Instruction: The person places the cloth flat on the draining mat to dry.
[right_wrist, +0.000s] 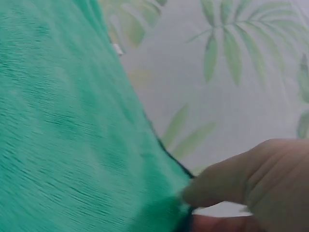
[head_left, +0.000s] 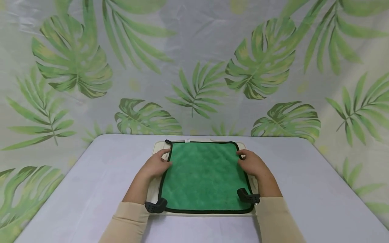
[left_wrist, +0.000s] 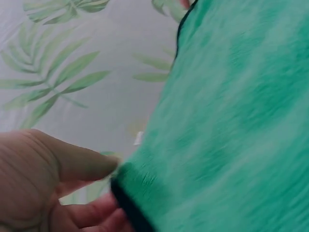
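Note:
A green cleaning cloth (head_left: 206, 175) with black edging is spread over a cream board-like thing (head_left: 156, 148), whose rim shows around it. The left hand (head_left: 158, 163) is at the cloth's left edge. In the left wrist view, the left hand (left_wrist: 43, 179) pinches the black-edged border between thumb and fingers. Opposite it, the right hand (head_left: 251, 162) is at the right edge. The right wrist view has the right hand (right_wrist: 260, 188) pinching that border, thumb on the green face. What the cream thing is stays hidden under the cloth.
A white-covered table (head_left: 91, 189) extends to both sides. Behind it hangs a leaf-patterned curtain (head_left: 200, 40). Black wrist straps (head_left: 156, 206) sit at both sleeve cuffs. A small black loop (head_left: 168, 141) sticks out from the cloth's far left corner, near a white tag (head_left: 187, 140).

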`<state>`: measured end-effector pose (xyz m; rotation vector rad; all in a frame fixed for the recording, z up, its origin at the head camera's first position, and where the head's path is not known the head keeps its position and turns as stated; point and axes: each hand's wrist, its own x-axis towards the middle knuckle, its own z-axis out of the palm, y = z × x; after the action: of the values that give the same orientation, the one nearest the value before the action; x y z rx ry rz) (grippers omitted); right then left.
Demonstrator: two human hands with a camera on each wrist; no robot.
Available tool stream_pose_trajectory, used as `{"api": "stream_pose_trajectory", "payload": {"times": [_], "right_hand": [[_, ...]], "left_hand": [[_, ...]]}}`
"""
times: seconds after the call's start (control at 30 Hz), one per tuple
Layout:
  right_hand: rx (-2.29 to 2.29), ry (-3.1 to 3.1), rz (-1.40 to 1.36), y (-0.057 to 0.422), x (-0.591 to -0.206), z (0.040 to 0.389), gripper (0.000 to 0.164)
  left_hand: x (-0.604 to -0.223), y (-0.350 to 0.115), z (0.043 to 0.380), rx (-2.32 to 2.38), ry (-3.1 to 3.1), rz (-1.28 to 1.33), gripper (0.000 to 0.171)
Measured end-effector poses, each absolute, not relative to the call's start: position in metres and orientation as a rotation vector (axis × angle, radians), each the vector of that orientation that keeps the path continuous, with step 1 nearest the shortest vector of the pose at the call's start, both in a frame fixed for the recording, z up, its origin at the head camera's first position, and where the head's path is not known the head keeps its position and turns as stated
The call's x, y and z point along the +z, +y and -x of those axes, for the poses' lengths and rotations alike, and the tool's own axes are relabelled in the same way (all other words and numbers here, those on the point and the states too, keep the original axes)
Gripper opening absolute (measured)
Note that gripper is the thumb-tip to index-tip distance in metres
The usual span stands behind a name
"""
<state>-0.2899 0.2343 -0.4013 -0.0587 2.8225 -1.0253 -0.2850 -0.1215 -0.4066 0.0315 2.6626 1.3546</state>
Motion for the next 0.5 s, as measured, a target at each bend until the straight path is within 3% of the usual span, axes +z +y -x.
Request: {"api": "stream_pose_trajectory", "payload": {"times": [0.13, 0.37, 0.5], "right_hand": [[-1.029, 2.697, 0.107, 0.245, -0.394, 0.282, 0.057], [-0.999, 2.422, 0.06, 0.256, -0.383, 0.263, 0.085], [-0.987, 2.373, 0.041, 0.259, -0.379, 0.253, 0.09]], "left_hand": [[-0.4, -0.127, 0.281, 1.293, 2.597, -0.048, 0.071], [-0.39, -0.13, 0.272, 1.136, 2.457, -0.098, 0.096], [-0.385, -0.132, 0.268, 1.087, 2.422, -0.122, 0.101]]}}
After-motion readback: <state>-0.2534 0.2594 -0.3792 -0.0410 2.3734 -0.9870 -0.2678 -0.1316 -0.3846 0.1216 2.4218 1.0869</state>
